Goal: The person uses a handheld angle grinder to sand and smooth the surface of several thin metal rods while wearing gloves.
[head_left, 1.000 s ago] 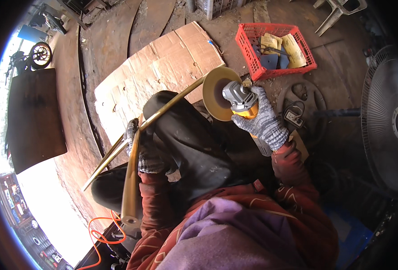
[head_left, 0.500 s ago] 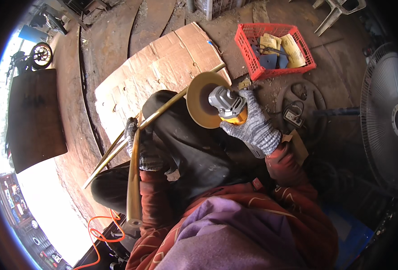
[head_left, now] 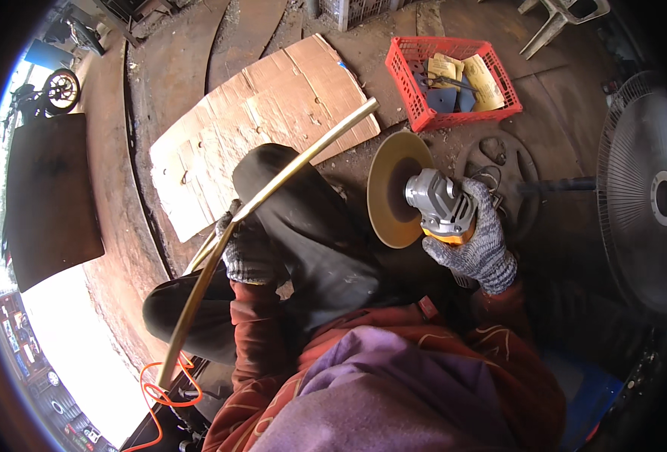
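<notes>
Both hands wear gloves. The right hand [head_left: 481, 239] is curled snugly round the grinder [head_left: 439, 197]. The left hand [head_left: 246, 247] is wrapped round the gold bars [head_left: 296, 167], which are left of the grinder and not touching its disc [head_left: 393, 197]. Cardboard [head_left: 265, 102] lies ahead and left of the grinder; a red basket [head_left: 465, 120] sits ahead of it; a fan [head_left: 634, 196] stands right.

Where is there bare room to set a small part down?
On the cardboard, beyond the knee and left of the golden rod. Crowded: inside the red crate, and between the grinder and the fan, where a round base sits.
</notes>
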